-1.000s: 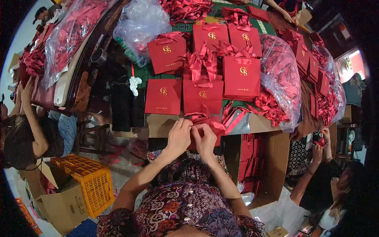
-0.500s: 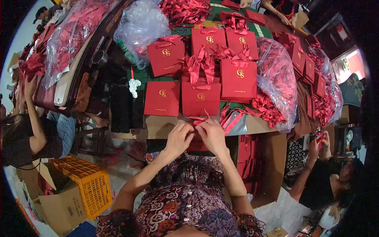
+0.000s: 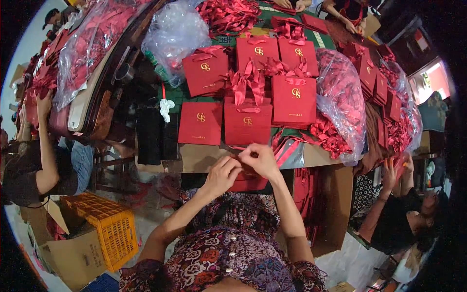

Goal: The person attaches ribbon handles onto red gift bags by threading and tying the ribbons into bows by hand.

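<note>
At the table's near edge, a small red gift bag (image 3: 249, 183) hangs partly below my hands, its upper part hidden by them. My left hand (image 3: 224, 176) is closed, with bent fingers pinching at the bag's red ribbon. Just right of it and a little higher, my right hand (image 3: 260, 160) is closed too, thumb and forefinger curled into a ring on the ribbon. The fingers cover most of the ribbon. Directly beyond lies a red bag with a gold emblem (image 3: 248, 124). Another flat red bag (image 3: 200, 124) lies to its left, and a stack of bags (image 3: 294, 100) to its right.
Clear plastic sacks of red ribbons (image 3: 340, 104) stand at the right. A crumpled plastic bag (image 3: 175, 36) lies at the back left. Below the edge is a cardboard box of red bags (image 3: 331, 209). A yellow crate (image 3: 112, 228) stands lower left. Other people work around.
My right hand has lifted slightly and turned, its fingers curling into a ring. My left hand has shifted slightly down. More of the red bag below them shows.
</note>
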The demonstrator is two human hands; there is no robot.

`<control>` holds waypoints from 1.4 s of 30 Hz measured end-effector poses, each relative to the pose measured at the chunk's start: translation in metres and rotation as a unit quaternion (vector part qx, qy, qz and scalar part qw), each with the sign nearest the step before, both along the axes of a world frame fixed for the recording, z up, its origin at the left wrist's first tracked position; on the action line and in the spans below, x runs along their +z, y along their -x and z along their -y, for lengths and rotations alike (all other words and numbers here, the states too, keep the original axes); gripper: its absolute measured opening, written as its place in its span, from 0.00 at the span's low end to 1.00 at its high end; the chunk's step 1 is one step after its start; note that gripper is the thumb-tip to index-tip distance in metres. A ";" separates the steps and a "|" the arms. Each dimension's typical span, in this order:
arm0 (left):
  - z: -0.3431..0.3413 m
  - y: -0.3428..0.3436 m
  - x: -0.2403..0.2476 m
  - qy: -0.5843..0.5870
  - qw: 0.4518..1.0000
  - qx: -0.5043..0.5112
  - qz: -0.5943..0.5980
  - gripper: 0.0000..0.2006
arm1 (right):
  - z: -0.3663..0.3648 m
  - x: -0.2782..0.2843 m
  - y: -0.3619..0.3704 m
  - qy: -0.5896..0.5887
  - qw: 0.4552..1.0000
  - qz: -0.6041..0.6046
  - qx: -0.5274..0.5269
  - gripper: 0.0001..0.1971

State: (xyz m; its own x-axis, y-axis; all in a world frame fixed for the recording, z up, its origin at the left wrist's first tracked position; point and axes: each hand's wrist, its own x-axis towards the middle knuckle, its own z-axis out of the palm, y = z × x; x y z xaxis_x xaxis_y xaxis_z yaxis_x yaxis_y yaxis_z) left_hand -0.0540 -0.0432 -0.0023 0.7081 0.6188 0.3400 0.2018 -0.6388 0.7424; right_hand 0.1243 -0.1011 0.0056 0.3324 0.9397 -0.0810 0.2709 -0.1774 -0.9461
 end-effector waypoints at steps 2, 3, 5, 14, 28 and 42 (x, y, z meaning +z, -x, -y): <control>0.002 0.000 0.000 0.055 0.998 -0.012 -0.025 0.06 | -0.004 -0.009 0.000 -0.019 0.999 -0.031 -0.018 0.10; 0.000 -0.001 0.000 0.056 0.998 0.003 -0.031 0.07 | -0.004 -0.013 0.000 -0.031 0.998 -0.032 -0.041 0.10; -0.009 -0.004 -0.001 0.069 0.997 0.023 -0.042 0.08 | -0.006 -0.013 0.000 -0.011 0.998 -0.037 -0.058 0.06; -0.023 -0.014 -0.017 0.142 0.985 0.095 -0.032 0.10 | 0.008 0.002 -0.018 0.043 0.976 0.152 -0.148 0.12; -0.022 -0.027 -0.010 0.109 0.986 0.110 -0.068 0.11 | 0.010 -0.012 -0.005 0.079 0.958 0.222 -0.162 0.11; -0.017 -0.028 -0.009 0.042 0.992 0.105 -0.050 0.08 | 0.021 -0.005 0.004 -0.037 0.995 0.017 -0.091 0.08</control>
